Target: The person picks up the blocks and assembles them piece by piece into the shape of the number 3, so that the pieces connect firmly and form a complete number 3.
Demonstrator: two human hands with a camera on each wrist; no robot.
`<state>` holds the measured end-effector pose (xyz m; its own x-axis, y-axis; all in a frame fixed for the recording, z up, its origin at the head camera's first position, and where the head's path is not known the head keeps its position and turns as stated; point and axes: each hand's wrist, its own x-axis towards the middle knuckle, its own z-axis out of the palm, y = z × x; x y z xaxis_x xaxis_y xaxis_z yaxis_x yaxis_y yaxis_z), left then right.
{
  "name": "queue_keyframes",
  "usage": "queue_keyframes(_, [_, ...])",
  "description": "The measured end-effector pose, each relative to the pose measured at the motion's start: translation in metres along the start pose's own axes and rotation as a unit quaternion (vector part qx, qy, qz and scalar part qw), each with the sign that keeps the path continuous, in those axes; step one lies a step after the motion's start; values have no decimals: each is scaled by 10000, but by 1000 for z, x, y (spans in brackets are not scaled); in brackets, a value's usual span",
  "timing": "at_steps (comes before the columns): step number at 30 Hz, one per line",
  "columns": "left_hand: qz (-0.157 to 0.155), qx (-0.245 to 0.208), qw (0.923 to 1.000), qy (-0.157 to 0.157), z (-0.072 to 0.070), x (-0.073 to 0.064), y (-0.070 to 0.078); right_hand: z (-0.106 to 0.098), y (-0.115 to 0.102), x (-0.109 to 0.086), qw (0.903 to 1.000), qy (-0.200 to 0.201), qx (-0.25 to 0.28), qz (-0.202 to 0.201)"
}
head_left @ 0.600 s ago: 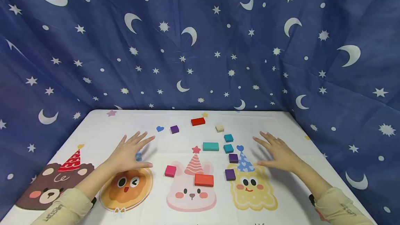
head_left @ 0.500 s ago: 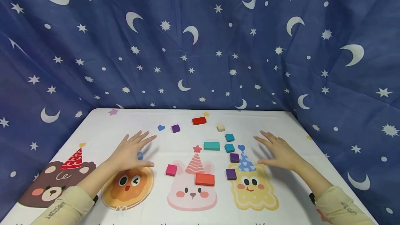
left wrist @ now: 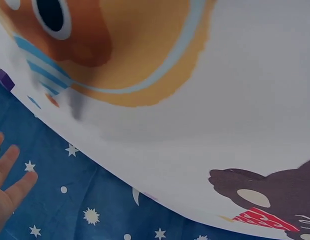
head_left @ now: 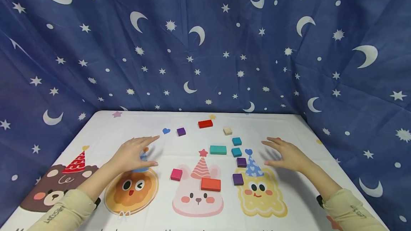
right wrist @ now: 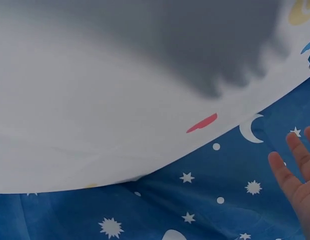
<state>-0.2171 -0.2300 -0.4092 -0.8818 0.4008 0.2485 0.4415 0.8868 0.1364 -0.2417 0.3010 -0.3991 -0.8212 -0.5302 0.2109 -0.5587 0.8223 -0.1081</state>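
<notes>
My left hand (head_left: 133, 154) hovers over the table left of the blocks, holding nothing, its fingers extended and thumb apart. Its fingers (left wrist: 20, 190) show at the lower left of the left wrist view. On the other side my right hand (head_left: 285, 155) hovers, also holding nothing. Between the hands lie a pink block (head_left: 176, 174), an orange-red block (head_left: 211, 184), a long teal block (head_left: 218, 150) and two small teal blocks (head_left: 237, 141). Nearest the right hand are two purple blocks (head_left: 238, 179). Farther back are a red block (head_left: 205, 124), a beige block (head_left: 227, 131) and another purple block (head_left: 181, 131).
A white tablecloth (head_left: 192, 224) printed with cartoon faces covers the table. Behind it and along both sides hangs a blue curtain (head_left: 205, 45) with moons and stars.
The spread fingers of both hands have drawn closer together, and the hands have turned slightly. The blocks lie as before; the head view has shifted a little.
</notes>
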Motion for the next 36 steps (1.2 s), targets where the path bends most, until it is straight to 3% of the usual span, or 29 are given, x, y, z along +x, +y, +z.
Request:
queue_keyframes(5, [-165, -60, 9998, 18, -2, -2, 2, 3, -1, 4, 10000, 20, 6, -78])
queue_keyframes(20, [-102, -173, 9996, 204, 5, 1, 5, -2, -7, 12, 9997, -133, 164, 133])
queue_keyframes(29, [-377, -898, 9952, 81, 0, 16, 12, 1, -12, 15, 9966, -383, 728, 77])
queue_keyframes(36, [-279, -1125, 9932, -151, 8, 27, 22, 4, -13, 20, 9957, -460, 802, 60])
